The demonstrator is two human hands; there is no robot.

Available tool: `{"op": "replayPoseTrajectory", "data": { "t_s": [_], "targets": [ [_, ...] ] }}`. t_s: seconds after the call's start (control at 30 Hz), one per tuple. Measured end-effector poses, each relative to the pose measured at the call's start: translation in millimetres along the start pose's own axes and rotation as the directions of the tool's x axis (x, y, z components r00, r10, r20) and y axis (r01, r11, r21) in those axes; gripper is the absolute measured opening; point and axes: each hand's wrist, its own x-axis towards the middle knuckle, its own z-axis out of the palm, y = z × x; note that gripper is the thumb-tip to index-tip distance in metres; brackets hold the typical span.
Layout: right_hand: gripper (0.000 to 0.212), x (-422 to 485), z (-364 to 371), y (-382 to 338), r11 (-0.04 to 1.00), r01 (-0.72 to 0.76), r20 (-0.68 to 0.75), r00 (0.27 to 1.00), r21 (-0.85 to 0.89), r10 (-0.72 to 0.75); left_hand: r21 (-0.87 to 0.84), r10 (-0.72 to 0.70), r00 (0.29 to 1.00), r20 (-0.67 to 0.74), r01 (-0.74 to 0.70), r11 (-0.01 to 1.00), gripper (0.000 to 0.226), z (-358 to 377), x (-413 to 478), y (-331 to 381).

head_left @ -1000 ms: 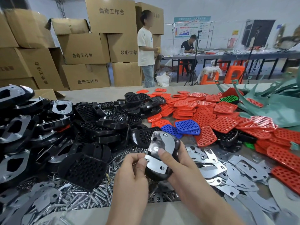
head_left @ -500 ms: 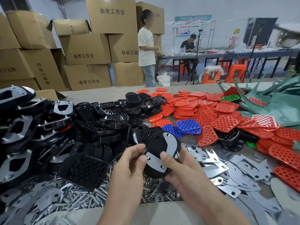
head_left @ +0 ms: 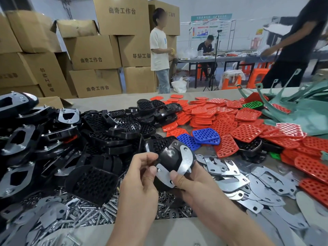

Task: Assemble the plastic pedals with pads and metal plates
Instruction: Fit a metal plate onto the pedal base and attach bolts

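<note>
I hold a black plastic pedal (head_left: 169, 158) above the table at centre, its underside up, with a curved metal plate (head_left: 185, 159) lying on it. My left hand (head_left: 140, 176) pinches the pedal's left edge, thumb beside a small bolt in the plate's lower end. My right hand (head_left: 188, 181) grips the pedal from the right and below, thumb pressing on the plate. Loose black pedals (head_left: 110, 132) are heaped at left. Red pads (head_left: 229, 121) spread at right, with blue pads (head_left: 204, 136) among them. Loose metal plates (head_left: 237, 178) lie to the right of my hands.
Bolts and nuts (head_left: 99, 212) litter the table under my hands. Assembled pedals with plates (head_left: 16, 139) pile at far left. Green plastic parts (head_left: 301, 110) sit at back right. Cardboard boxes (head_left: 94, 52) stack behind. People stand and sit beyond the table.
I have turned the pedal so its black hump shows through the plate's opening. My left hand has shifted up to pinch at the bolt. A person has walked into view at far right.
</note>
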Motion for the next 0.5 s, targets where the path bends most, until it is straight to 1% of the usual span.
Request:
{"op": "replayPoseTrajectory", "data": {
  "t_s": [0.17,0.3,0.4,0.5],
  "targets": [
    [0.037,-1.5,1.4,0.5,0.998,0.038,-0.062,0.997,-0.048,-0.041,-0.023,-0.066,0.994,0.084,0.068,0.997,0.034,-2.3,-1.1,0.0],
    [0.039,-3.0,1.9,-0.1,0.996,0.047,-0.085,0.995,-0.080,-0.053,-0.074,-0.090,0.985,0.148,0.102,0.992,0.032,-8.0,2.0,1.6],
    [0.043,-5.5,4.6,-2.4,0.984,0.074,-0.090,0.992,-0.159,-0.089,-0.079,-0.112,0.979,0.170,0.127,0.989,0.037,-12.1,3.4,0.9],
    [0.044,-6.2,7.2,-5.0,0.956,0.103,-0.096,0.986,-0.273,-0.134,-0.068,-0.123,0.981,0.150,0.134,0.989,0.041,-11.7,3.0,1.1]
  ]
}}
